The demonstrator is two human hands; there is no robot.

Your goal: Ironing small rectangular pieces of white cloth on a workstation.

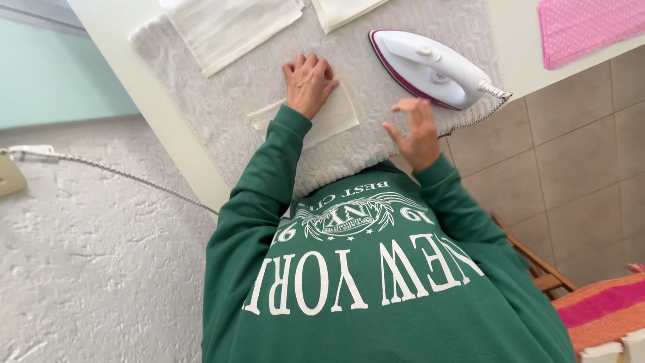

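- While the left hand [308,82] presses flat on a small folded cream cloth [329,117], its fingers lie slightly spread on the fabric and grip nothing.
- That cloth lies on a grey towel [248,87] spread over the white table [121,40], just in front of the green sweatshirt [376,282].
- The right hand [415,131] hovers open above the towel, fingers loosely apart and empty, near the iron [430,67] but apart from it.
- The white and purple iron rests on the towel, its braided cord [480,115] trailing off the table edge.
- Two more cream cloths [228,27] lie at the far side.
- A pink dotted cloth [584,27] lies off to the right.
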